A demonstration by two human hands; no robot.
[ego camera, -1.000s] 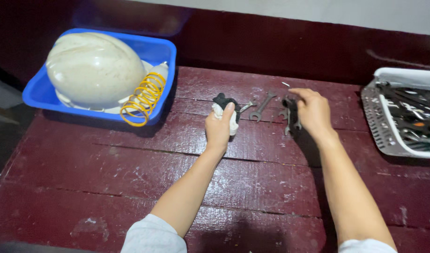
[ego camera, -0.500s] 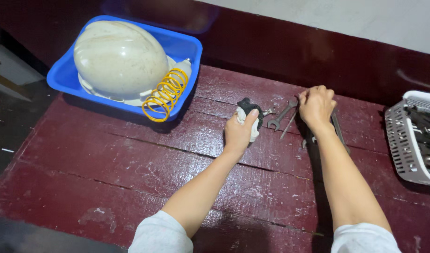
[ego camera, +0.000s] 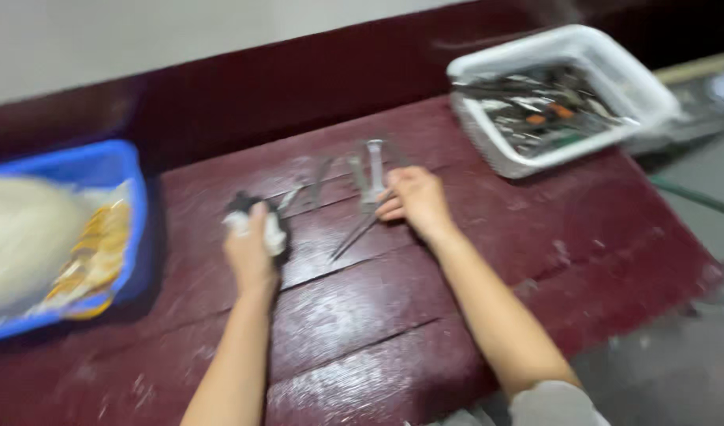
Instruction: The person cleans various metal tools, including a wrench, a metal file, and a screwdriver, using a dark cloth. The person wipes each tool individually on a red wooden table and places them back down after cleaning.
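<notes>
Two hands work on a dark red wooden table (ego camera: 488, 260). The left hand (ego camera: 250, 251) is closed around one white rag (ego camera: 269, 230). The right hand (ego camera: 416, 201) pinches one slim metal tool (ego camera: 359, 233), its long axis running diagonally toward the person's left; motion blur hides its type. About three more tools (ego camera: 354, 170) lie beside it. One white basket (ego camera: 654, 87) and one blue tray (ego camera: 102, 166) flank them.

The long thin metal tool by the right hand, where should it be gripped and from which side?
Grip the long thin metal tool at its free lower end, coming from above on the near side. It lies flat and slanted on the table, its upper end under the right hand. Blur hides its exact shape.
</notes>
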